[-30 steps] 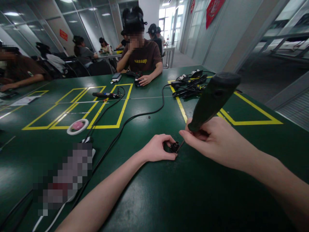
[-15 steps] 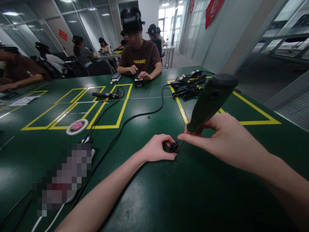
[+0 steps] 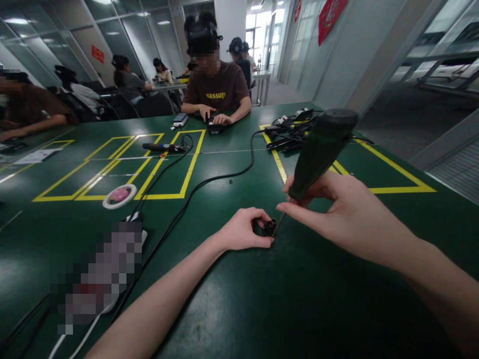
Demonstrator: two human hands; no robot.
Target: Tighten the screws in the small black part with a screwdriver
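Note:
My left hand [image 3: 247,229] rests on the green tabletop, thumb and fingers closed around a small black round part [image 3: 268,228] with a short tube standing up from it. My right hand [image 3: 337,214] pinches a screwdriver [image 3: 322,152] low on its thick dark green handle, near where the shaft begins. The thin shaft slants down to the left, and its tip is at the right edge of the black part. Whether the tip sits on a screw is too small to tell. The fingers of my left hand hide part of the black piece.
A black cable [image 3: 209,179] crosses the table to a pile of black devices [image 3: 292,130] at the back right. A white tape roll [image 3: 119,196] and a blurred-out object [image 3: 108,269] lie left. Opposite sits a person in a brown shirt [image 3: 217,85], handling a black device.
The screwdriver handle has tilted slightly left and more upright, my right hand shifting a little with it. My left hand and the black part stay put.

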